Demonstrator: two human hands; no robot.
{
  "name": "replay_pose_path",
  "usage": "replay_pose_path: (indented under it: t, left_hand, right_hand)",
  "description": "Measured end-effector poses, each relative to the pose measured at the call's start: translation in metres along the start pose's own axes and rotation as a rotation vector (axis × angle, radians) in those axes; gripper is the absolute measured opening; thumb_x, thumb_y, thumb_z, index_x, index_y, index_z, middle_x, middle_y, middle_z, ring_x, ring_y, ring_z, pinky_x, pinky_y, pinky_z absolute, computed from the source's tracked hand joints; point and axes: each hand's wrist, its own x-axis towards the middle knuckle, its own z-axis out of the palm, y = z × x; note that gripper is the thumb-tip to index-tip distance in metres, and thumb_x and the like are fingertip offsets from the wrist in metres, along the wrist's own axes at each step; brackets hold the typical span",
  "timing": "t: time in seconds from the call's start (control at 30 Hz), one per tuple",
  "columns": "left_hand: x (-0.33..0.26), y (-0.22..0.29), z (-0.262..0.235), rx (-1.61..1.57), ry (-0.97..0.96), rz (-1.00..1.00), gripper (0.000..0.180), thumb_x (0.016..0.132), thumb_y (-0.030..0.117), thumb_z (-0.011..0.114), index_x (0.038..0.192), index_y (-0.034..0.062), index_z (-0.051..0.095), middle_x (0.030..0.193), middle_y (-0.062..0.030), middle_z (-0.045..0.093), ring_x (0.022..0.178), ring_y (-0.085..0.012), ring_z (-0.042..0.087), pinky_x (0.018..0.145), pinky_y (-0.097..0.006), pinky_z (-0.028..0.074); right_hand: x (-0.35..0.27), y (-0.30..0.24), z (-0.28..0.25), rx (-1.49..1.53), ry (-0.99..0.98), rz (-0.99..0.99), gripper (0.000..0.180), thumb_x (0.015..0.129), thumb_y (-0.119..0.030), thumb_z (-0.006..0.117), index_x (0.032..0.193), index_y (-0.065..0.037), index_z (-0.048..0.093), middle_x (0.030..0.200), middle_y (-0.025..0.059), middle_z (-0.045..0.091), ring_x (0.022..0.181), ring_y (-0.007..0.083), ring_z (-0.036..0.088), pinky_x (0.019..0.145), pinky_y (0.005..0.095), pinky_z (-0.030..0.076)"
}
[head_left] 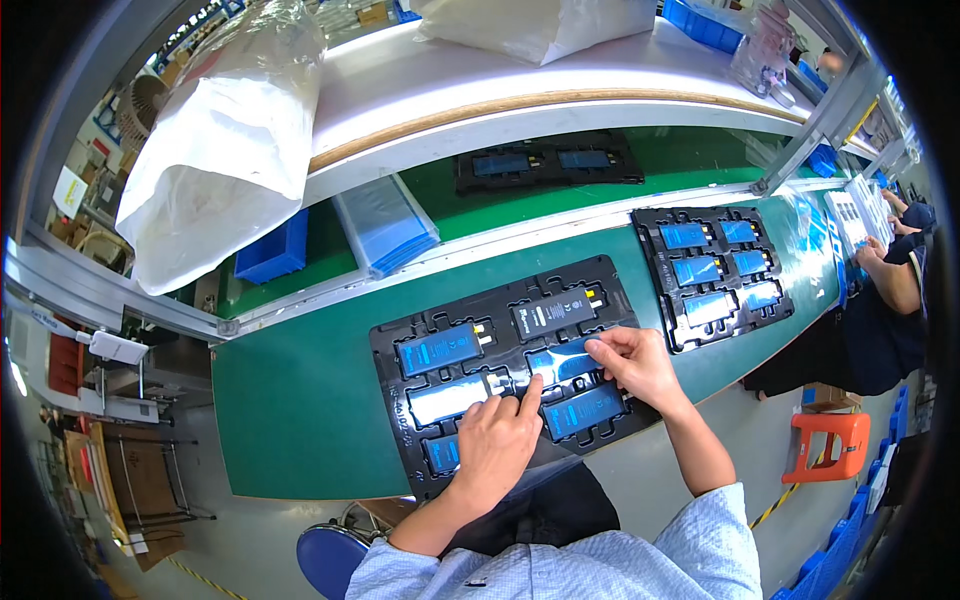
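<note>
Flat phone-type batteries lie in the pockets of a black plastic tray (pixel 387 352) in front of me. Most have a shiny blue face, while the far right battery (pixel 553 313) is dark grey. My right hand (pixel 636 366) pinches the right end of the blue film (pixel 563 361) on the middle right battery. On that battery's left end rests the outstretched index finger of my left hand (pixel 499 440); its other fingers are curled, with nothing visible in them. Beside the hands lie a glare-whitened battery (pixel 448 399) and a near right battery (pixel 584 412). My left hand partly hides the near left battery (pixel 441 454).
A second loaded black tray (pixel 664 318) sits to the right on the green table (pixel 290 420). Behind are another tray (pixel 548 163), stacked clear-blue sheets (pixel 385 228), a blue bin (pixel 272 250) and a white bag (pixel 225 170) hanging over the shelf. A co-worker (pixel 890 290) works at far right.
</note>
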Motion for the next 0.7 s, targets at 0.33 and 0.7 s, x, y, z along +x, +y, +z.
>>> replay_pose_path:
  t: [0.33,0.7]
  left_hand:
    - [0.0,0.004,0.001,0.051,-0.026,-0.005,0.043,0.077,0.015,0.065,0.12,0.0083,0.064,0.065,-0.0032,0.055,0.066,-0.0183,0.056,0.065,-0.034,0.045]
    - [-0.009,0.008,-0.015,-0.114,0.112,0.023,0.031,0.079,0.005,0.064,0.11,0.0031,0.065,0.068,-0.0089,0.062,0.061,-0.0233,0.059,0.059,-0.036,0.047]
  right_hand:
    - [-0.001,-0.004,0.006,-0.153,0.073,-0.084,0.021,0.083,-0.018,0.071,0.085,0.003,0.07,0.065,0.0101,0.067,0.056,0.0118,0.064,0.052,0.0271,0.049]
    - [-0.041,-0.021,-0.002,-0.539,0.296,-0.324,0.024,0.074,-0.018,0.076,0.07,-0.001,0.06,0.065,0.0098,0.059,0.054,0.0254,0.058,0.051,0.0343,0.046]
